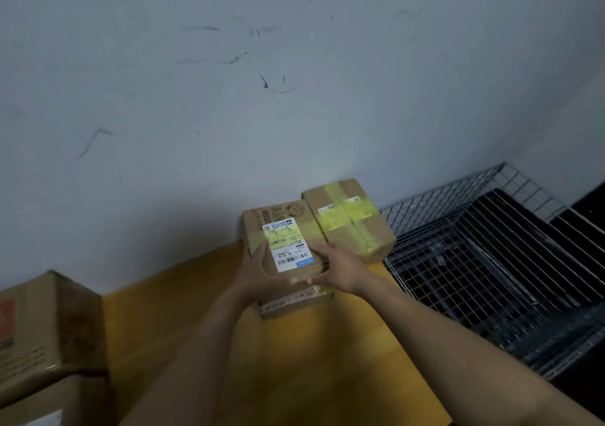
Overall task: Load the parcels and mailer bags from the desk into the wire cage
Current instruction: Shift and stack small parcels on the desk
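Observation:
A brown parcel (281, 229) with a white shipping label lies on the yellow desk (294, 360) by the wall. My left hand (258, 273) grips its left near edge. My right hand (337, 268) grips its right near edge, thumb across the front. A second brown parcel (352, 219) with yellow tape sits right beside it, at the desk's far right corner. The wire cage (491, 262) stands to the right of the desk, lower down, with a dark floor showing through its mesh.
Large cardboard boxes (49, 337) are stacked at the desk's left end. A scuffed grey wall (262, 98) rises directly behind the desk and cage. A dark object (586, 206) sits beyond the cage at far right.

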